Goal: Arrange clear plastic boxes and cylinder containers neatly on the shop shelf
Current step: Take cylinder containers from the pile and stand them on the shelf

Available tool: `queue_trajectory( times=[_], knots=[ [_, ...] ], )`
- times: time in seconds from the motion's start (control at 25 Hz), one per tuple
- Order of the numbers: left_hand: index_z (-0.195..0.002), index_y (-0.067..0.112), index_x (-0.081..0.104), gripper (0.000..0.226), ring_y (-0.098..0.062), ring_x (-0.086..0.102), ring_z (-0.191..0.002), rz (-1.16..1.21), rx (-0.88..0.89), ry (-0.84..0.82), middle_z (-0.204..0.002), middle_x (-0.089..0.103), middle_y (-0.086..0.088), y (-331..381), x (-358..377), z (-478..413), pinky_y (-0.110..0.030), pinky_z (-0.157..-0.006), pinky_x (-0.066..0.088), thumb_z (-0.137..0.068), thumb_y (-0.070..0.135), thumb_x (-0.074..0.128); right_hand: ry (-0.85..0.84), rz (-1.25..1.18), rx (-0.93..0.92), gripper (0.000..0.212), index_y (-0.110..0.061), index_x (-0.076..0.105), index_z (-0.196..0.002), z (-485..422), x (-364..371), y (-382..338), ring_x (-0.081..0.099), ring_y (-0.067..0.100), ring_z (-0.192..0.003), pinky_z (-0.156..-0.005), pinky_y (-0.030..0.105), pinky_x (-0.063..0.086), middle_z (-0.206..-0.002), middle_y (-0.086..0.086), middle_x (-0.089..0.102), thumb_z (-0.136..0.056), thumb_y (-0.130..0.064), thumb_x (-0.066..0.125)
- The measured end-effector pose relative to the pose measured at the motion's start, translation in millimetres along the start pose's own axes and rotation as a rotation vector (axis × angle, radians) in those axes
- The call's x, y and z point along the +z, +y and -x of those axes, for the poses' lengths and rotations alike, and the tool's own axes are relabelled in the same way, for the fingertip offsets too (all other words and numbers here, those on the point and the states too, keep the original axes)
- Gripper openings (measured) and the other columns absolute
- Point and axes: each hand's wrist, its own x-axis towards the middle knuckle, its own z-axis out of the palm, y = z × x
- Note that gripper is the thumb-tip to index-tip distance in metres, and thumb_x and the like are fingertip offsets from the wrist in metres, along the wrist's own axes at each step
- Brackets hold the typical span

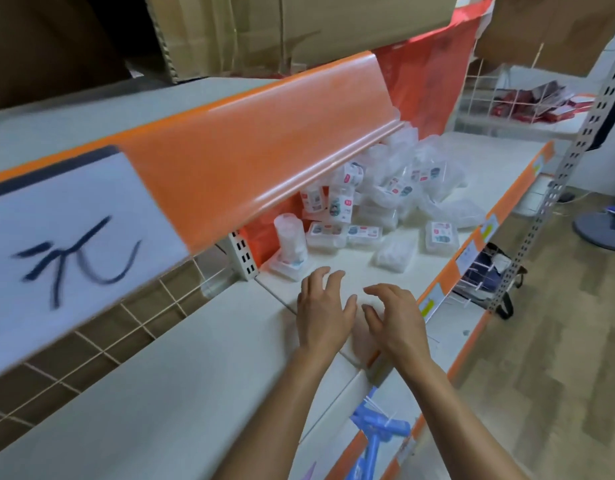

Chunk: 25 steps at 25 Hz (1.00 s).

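Observation:
A heap of several clear plastic boxes [396,188] with small labels lies jumbled at the back of the white shelf [448,327]. A clear cylinder container [291,239] stands upright on a flat clear box [286,268] by the back wall. Three boxes lie apart nearer the front: one clear box [394,255], one labelled box [441,237], one flat labelled box [326,233]. My left hand [321,306] and my right hand [392,315] hover side by side over the bare shelf, fingers relaxed, holding nothing, a short way in front of the cylinder.
An orange upper-shelf lip [250,150] overhangs the back of the shelf. A white sign [67,251] hangs at the left. Blue plastic items [372,434] hang below the front edge. A wire basket [527,95] with red packs stands far right. A perforated upright post [555,188] stands at the right.

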Motion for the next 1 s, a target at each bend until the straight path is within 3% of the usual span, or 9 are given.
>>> queue_trajectory(
  times=[0.16, 0.4, 0.52, 0.64, 0.8, 0.88, 1.0],
  knots=[
    [-0.123, 0.01, 0.055, 0.055, -0.035, 0.048, -0.117, -0.063, -0.111, 0.085, -0.13, 0.048, -0.016, 4, 12, -33, -0.044, -0.09, 0.047, -0.074, 0.024, 0.074, -0.014, -0.043, -0.025, 0.031, -0.012, 0.062, -0.116, -45, -1, 12, 0.049, 0.027, -0.114, -0.091, 0.027, 0.034, -0.119, 0.006, 0.061, -0.086, -0.016, 0.062],
    [-0.139, 0.004, 0.035, 0.082, -0.039, 0.041, -0.124, -0.131, -0.366, 0.257, -0.14, 0.037, -0.02, -6, 17, -73, -0.047, -0.098, 0.042, -0.071, 0.02, 0.077, -0.033, -0.161, -0.092, 0.039, -0.008, 0.053, -0.123, -116, -1, 15, 0.054, 0.029, -0.109, -0.089, 0.034, 0.04, -0.118, 0.011, 0.058, -0.086, -0.018, 0.062],
    [-0.147, 0.006, 0.017, 0.088, -0.038, 0.037, -0.13, -0.036, -0.572, 0.193, -0.144, 0.034, -0.022, -10, 13, -83, -0.045, -0.101, 0.038, -0.08, 0.022, 0.071, -0.064, -0.266, -0.114, 0.043, -0.007, 0.049, -0.125, -138, 4, 10, 0.054, 0.026, -0.108, -0.083, 0.03, 0.04, -0.119, 0.01, 0.057, -0.086, -0.019, 0.063],
    [-0.15, 0.01, 0.005, 0.086, -0.037, 0.044, -0.124, 0.052, -0.769, 0.094, -0.141, 0.042, -0.02, -17, 11, -91, -0.042, -0.097, 0.04, -0.087, 0.029, 0.062, -0.065, -0.388, -0.119, 0.041, -0.007, 0.05, -0.12, -158, 10, -2, 0.056, 0.024, -0.102, -0.078, 0.026, 0.039, -0.114, 0.009, 0.06, -0.083, -0.016, 0.065],
    [-0.144, 0.015, 0.026, 0.073, -0.034, 0.05, -0.117, 0.091, -0.869, 0.081, -0.134, 0.05, -0.013, -28, 14, -91, -0.045, -0.094, 0.044, -0.084, 0.035, 0.064, -0.107, -0.525, -0.017, 0.04, -0.009, 0.048, -0.107, -181, 32, -8, 0.059, 0.027, -0.094, -0.08, 0.045, 0.05, -0.104, 0.011, 0.06, -0.078, -0.03, 0.066],
    [-0.134, 0.015, 0.041, 0.061, -0.032, 0.051, -0.113, 0.102, -0.887, 0.102, -0.127, 0.055, -0.009, -29, 16, -88, -0.044, -0.092, 0.045, -0.082, 0.036, 0.065, -0.135, -0.573, 0.05, 0.043, -0.008, 0.049, -0.105, -187, 41, -8, 0.06, 0.028, -0.093, -0.08, 0.046, 0.05, -0.102, 0.011, 0.06, -0.075, -0.034, 0.064],
    [-0.128, 0.013, 0.05, 0.053, -0.027, 0.05, -0.116, 0.131, -0.871, 0.161, -0.127, 0.054, -0.006, -26, 16, -83, -0.042, -0.096, 0.044, -0.082, 0.035, 0.066, -0.147, -0.594, 0.039, 0.039, -0.007, 0.05, -0.107, -188, 46, -8, 0.059, 0.028, -0.093, -0.079, 0.04, 0.048, -0.101, 0.008, 0.059, -0.077, -0.024, 0.069]
  ],
)
